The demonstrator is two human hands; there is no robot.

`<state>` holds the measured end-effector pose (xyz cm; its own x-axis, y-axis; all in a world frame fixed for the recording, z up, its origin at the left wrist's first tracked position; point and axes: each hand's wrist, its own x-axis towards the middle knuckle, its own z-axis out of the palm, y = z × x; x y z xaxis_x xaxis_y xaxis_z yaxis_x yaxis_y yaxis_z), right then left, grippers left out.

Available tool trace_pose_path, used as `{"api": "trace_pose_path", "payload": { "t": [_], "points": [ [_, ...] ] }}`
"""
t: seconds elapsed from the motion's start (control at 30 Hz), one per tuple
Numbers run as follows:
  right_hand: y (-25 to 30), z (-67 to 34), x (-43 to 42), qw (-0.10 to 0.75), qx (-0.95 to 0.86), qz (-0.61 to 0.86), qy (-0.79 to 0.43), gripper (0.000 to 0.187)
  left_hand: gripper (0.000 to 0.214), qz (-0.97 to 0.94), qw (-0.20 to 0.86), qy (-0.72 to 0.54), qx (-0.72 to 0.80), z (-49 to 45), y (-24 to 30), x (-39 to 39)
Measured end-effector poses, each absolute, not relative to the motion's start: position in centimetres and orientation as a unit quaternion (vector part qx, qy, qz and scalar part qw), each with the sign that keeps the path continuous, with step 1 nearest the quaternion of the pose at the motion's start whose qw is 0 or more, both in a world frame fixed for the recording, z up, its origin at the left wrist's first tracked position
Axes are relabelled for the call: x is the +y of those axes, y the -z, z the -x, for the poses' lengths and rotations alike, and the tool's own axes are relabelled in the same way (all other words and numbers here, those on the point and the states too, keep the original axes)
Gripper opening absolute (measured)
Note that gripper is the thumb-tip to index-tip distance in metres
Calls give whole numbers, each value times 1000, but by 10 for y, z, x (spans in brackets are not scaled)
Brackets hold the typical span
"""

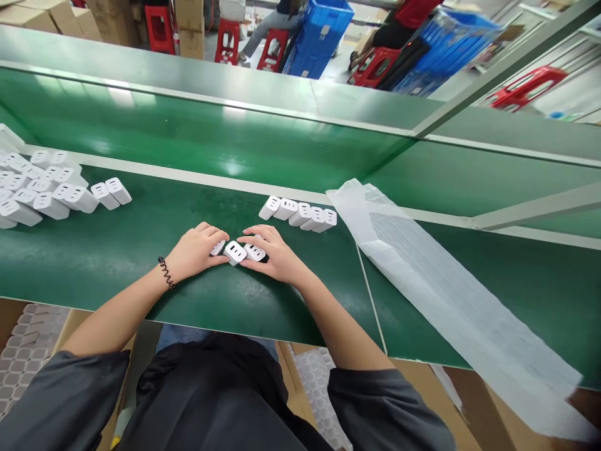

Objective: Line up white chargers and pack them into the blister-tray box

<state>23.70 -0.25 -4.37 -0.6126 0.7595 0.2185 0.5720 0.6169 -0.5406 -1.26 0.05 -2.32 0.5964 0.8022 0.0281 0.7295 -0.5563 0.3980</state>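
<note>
Three white charger blocks stand side by side on the green bench, port faces up. My left hand (200, 250) curls around the left charger (218, 247), which its fingers partly hide. Between my two hands stands the middle charger (235, 252), showing its slots. My right hand (272, 252) has thumb and fingers closed about the right charger (254, 252). Just beyond my right hand, a short row of similar chargers (300, 213) stands on the bench. A larger cluster of them (42, 188) is at the far left, with two (111, 193) at its right edge.
A long translucent white plastic sheet (451, 300) lies across the right side of the green bench (197, 307) and hangs over its front edge. A raised green ledge runs along the back. Below the front edge are cartons with clear plastic trays (314, 382). People sit beyond the bench.
</note>
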Motion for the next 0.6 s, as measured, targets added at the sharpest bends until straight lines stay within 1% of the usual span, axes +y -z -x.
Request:
{"api": "trace_pose_path", "payload": {
  "t": [0.07,0.13,0.17,0.23,0.3,0.37,0.43,0.6],
  "points": [
    [44,-232,0,221,-863,402,-211,38,44,-865,201,-118,445,13,21,-2],
    [44,-228,1,232,-857,413,-205,41,56,-856,258,-122,431,18,16,-1],
    [44,-228,1,240,-854,413,-204,45,62,-850,295,-119,419,22,12,0],
    [44,-232,-1,245,-855,398,-223,60,71,-837,363,-106,395,30,4,2],
    [41,-240,-2,229,-859,365,-278,74,76,-828,406,-86,378,36,-1,3],
    [40,-250,0,208,-854,328,-345,78,79,-824,420,-65,374,38,-3,4],
    [41,-258,4,202,-843,307,-392,78,82,-823,415,-59,383,36,0,4],
    [48,-262,13,213,-814,326,-431,72,76,-824,390,-95,400,23,10,3]
  ]
}}
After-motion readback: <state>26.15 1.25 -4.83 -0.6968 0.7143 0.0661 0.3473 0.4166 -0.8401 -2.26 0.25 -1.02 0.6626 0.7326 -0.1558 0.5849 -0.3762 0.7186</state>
